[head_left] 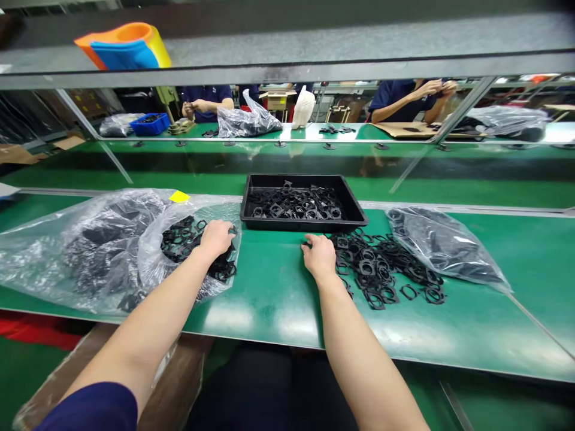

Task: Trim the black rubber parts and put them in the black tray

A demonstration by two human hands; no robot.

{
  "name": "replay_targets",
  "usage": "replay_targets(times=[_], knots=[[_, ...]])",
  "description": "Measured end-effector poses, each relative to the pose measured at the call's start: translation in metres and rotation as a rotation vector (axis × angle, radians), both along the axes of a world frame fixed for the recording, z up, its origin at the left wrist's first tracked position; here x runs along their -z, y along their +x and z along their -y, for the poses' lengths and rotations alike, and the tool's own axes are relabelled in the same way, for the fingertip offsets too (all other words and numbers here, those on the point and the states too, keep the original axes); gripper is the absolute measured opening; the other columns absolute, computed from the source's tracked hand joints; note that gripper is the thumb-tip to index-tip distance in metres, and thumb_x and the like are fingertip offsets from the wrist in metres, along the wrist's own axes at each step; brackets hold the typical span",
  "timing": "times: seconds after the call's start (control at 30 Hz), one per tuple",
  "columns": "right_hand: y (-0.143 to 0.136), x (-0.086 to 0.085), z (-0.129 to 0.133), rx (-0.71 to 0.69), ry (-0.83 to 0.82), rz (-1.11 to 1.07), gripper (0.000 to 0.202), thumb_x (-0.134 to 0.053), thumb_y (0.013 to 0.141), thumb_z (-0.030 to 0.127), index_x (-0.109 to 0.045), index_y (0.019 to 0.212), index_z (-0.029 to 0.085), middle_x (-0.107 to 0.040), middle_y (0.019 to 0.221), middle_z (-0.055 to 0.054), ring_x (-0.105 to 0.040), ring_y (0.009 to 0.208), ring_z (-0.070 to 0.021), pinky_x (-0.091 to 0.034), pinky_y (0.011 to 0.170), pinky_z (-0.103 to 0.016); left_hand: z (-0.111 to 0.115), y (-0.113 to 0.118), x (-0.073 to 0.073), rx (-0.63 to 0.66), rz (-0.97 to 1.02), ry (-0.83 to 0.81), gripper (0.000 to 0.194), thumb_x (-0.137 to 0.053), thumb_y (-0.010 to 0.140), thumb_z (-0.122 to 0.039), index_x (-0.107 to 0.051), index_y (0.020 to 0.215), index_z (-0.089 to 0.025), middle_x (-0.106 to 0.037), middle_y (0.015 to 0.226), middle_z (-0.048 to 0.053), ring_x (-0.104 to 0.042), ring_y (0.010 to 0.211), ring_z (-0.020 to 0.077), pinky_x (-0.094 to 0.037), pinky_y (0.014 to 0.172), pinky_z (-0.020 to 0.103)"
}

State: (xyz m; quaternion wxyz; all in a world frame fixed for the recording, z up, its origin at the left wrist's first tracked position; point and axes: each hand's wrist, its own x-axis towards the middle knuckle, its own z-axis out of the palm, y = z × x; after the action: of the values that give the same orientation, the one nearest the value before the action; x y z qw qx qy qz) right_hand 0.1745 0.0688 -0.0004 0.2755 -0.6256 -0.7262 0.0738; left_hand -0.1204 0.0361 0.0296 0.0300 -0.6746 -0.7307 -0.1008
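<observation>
My left hand [217, 238] is at the mouth of a clear plastic bag [150, 245] on the left, over loose black plastic parts [182, 236]. Its fingers are curled, with a bit of black showing at the tips. In front of the black tray [305, 225], my right hand [320, 256] is closed in a pinch, and a small dark piece shows at its fingertips. Right beside that hand spreads a pile of black ring-shaped parts [368, 267]. More such parts [296, 206] lie inside the tray.
A second clear bag of black parts [442, 245] lies right of the pile. A yellow tag [179, 196] sits on the left bag. Overhead runs a shelf [287, 72] with coloured sheets [128, 48]. Co-workers [404, 99] sit across the green bench [269, 299].
</observation>
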Motion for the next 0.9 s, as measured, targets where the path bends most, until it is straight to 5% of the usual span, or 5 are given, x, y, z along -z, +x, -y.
replay_targets(times=[0.13, 0.33, 0.43, 0.63, 0.9], knots=[[-0.006, -0.006, 0.002, -0.051, -0.009, -0.214, 0.017, -0.061, 0.077, 0.022, -0.071, 0.09, 0.017, -0.065, 0.086, -0.008, -0.057, 0.083, -0.0222, -0.043, 0.081, -0.035, 0.008, 0.019, -0.014, 0.032, 0.194, 0.094, 0.029, -0.061, 0.075, -0.03, -0.065, 0.1, -0.016, -0.065, 0.093, 0.012, -0.058, 0.094, 0.0281, -0.042, 0.088, 0.04], [-0.018, -0.011, 0.009, -0.143, -0.3, -1.077, 0.027, -0.072, 0.063, 0.039, -0.067, 0.076, 0.016, -0.061, 0.062, 0.0, -0.048, 0.05, -0.0108, -0.038, 0.048, -0.024, 0.02, 0.077, -0.014, 0.048, 1.49, -0.099, 0.034, -0.06, 0.077, -0.035, -0.059, 0.103, -0.013, -0.066, 0.089, 0.009, -0.063, 0.077, 0.0169, -0.049, 0.072, 0.031], [-0.02, -0.015, 0.012, -0.143, -0.382, -1.249, 0.034, -0.079, 0.055, 0.038, -0.065, 0.076, 0.015, -0.056, 0.056, 0.003, -0.04, 0.043, -0.0064, -0.028, 0.039, -0.02, 0.02, 0.097, -0.003, 0.056, 1.841, -0.27, 0.031, -0.06, 0.078, -0.036, -0.06, 0.098, -0.012, -0.066, 0.086, 0.01, -0.063, 0.071, 0.0144, -0.049, 0.064, 0.026], [-0.027, -0.014, 0.015, -0.177, -0.465, -1.317, 0.031, -0.079, 0.052, 0.029, -0.061, 0.073, 0.014, -0.063, 0.061, -0.001, -0.059, 0.055, -0.0134, -0.042, 0.045, -0.02, 0.016, 0.111, 0.021, 0.073, 1.626, -0.054, 0.036, -0.058, 0.08, -0.039, -0.059, 0.103, -0.012, -0.066, 0.079, 0.006, -0.057, 0.056, 0.0092, -0.041, 0.048, 0.019], [-0.033, -0.012, 0.019, -0.239, -0.574, -1.346, 0.027, -0.081, 0.052, 0.027, -0.064, 0.069, 0.014, -0.063, 0.061, 0.0, -0.057, 0.055, -0.0096, -0.047, 0.051, -0.019, 0.02, 0.107, 0.028, 0.178, 1.366, -0.033, 0.052, -0.07, 0.069, -0.036, -0.06, 0.114, -0.014, -0.064, 0.077, 0.003, -0.055, 0.06, 0.0098, -0.044, 0.058, 0.023]])
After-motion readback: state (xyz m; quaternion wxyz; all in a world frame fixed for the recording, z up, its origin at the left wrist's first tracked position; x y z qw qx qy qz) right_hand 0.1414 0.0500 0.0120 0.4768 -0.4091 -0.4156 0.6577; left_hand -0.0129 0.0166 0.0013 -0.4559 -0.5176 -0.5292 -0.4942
